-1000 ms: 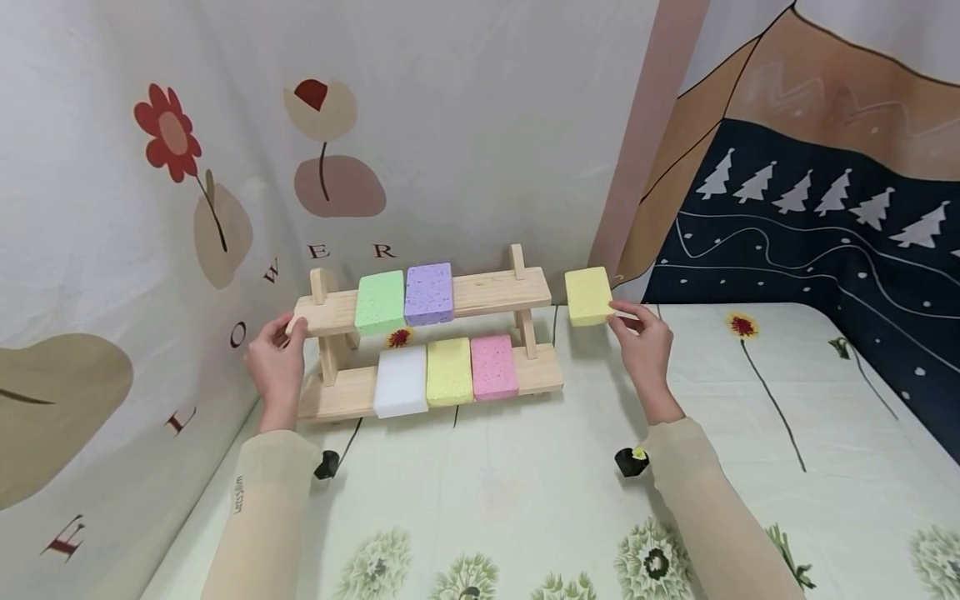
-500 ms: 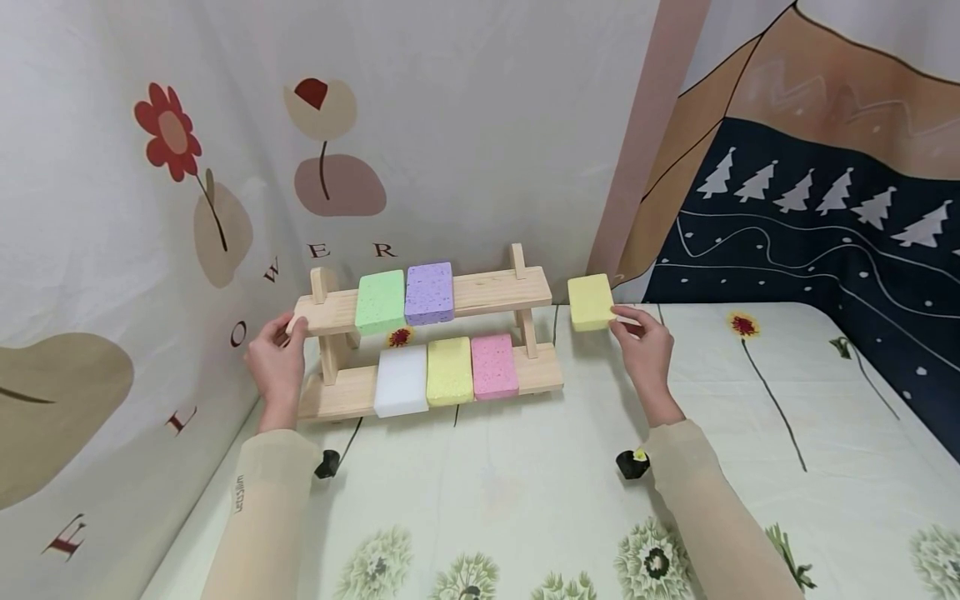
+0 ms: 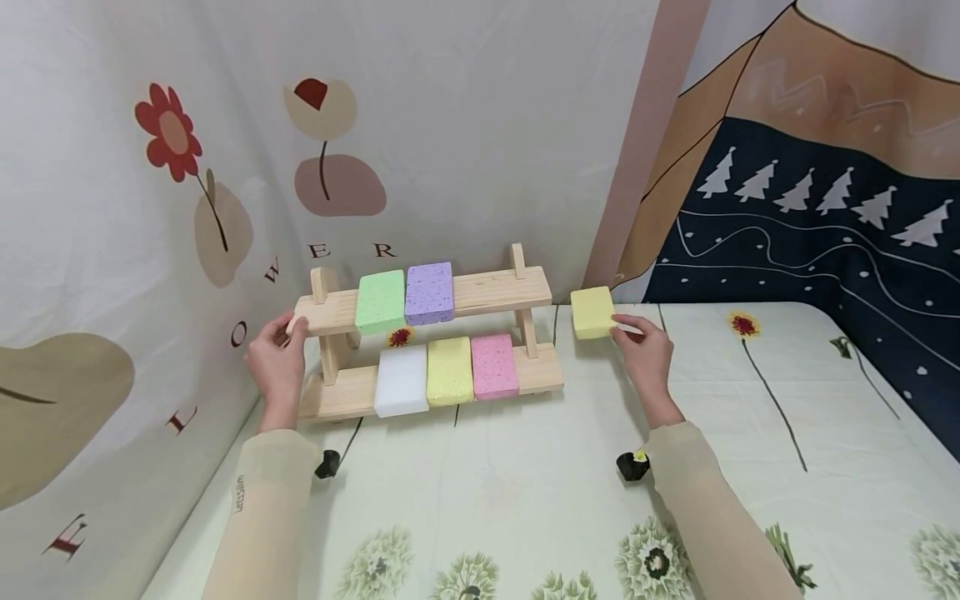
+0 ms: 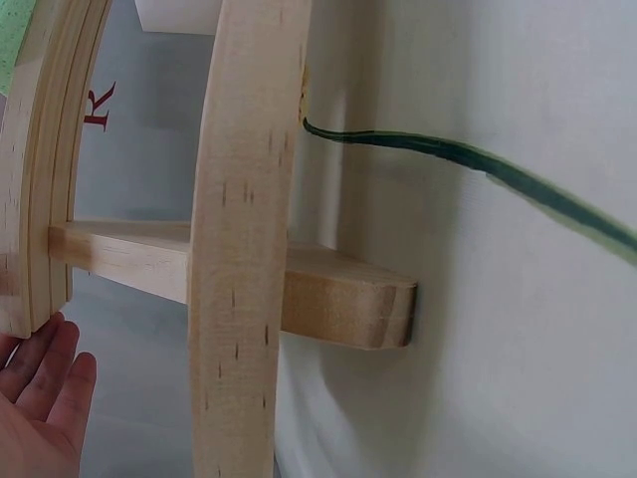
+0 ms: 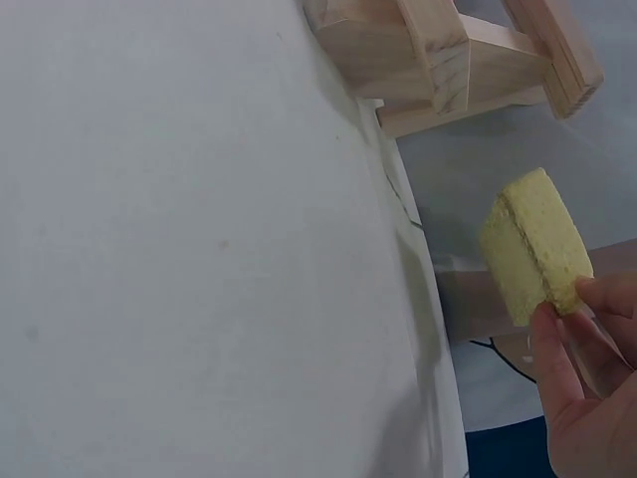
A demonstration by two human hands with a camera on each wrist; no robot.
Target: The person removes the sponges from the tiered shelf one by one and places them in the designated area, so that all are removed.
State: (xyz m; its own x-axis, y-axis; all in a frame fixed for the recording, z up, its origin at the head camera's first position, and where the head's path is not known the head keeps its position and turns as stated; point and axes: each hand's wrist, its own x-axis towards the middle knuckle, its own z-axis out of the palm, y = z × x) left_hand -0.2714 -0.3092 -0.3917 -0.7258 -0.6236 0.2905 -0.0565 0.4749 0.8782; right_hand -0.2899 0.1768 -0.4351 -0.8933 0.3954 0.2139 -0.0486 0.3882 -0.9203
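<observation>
Head view bright, light evenly diffuse; soft, faint shadows on pale flower-printed cloth [image 3: 495,483]. Both wrist views dimmer, greyer. Left wrist: pale two-tier wooden rack [image 4: 239,249] appears bowed, lens distortion.

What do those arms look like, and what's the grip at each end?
They're a person's: the left sleeve and right sleeve are pale beige and cuffed. Small dark lettering runs along the left one. The left grip and right grip are bare human hands; no gloves or cables show.

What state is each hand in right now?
Left hand: holding the upper wooden shelf by its left end.
Right hand: holding a yellow sponge.
</observation>
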